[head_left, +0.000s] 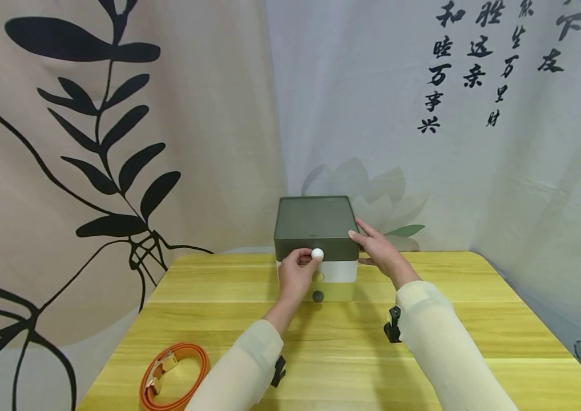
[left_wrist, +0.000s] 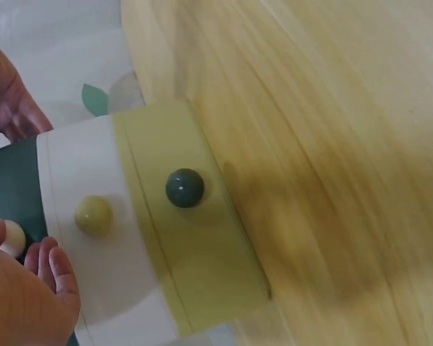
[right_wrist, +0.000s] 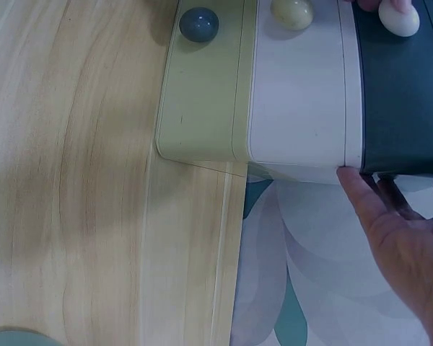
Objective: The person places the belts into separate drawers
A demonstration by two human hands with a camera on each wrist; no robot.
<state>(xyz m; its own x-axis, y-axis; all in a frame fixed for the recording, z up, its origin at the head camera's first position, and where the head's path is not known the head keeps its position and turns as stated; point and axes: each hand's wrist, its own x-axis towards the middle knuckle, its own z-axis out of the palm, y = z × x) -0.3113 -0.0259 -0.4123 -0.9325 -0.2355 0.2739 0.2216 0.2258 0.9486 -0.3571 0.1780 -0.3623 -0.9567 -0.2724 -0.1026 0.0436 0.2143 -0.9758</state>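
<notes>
A small three-tier drawer box (head_left: 316, 217) stands at the table's far edge, dark green on top, white in the middle, yellow-green below. My left hand (head_left: 298, 274) pinches the round white knob (head_left: 317, 254) of the dark green top drawer between thumb and fingers. Below it are a yellow knob (left_wrist: 94, 215) on the white drawer and a dark grey-green knob (left_wrist: 185, 188) on the bottom one. Against the box's right side lies my right hand (head_left: 380, 251), its fingers extended along the wall and its thumb at the top front corner. All the drawers look closed.
An orange coiled belt (head_left: 207, 365) with a metal buckle lies at the table's front left. The wooden table (head_left: 342, 354) meets a printed curtain (head_left: 218, 142) behind the box. Both sleeves carry small black wrist mounts.
</notes>
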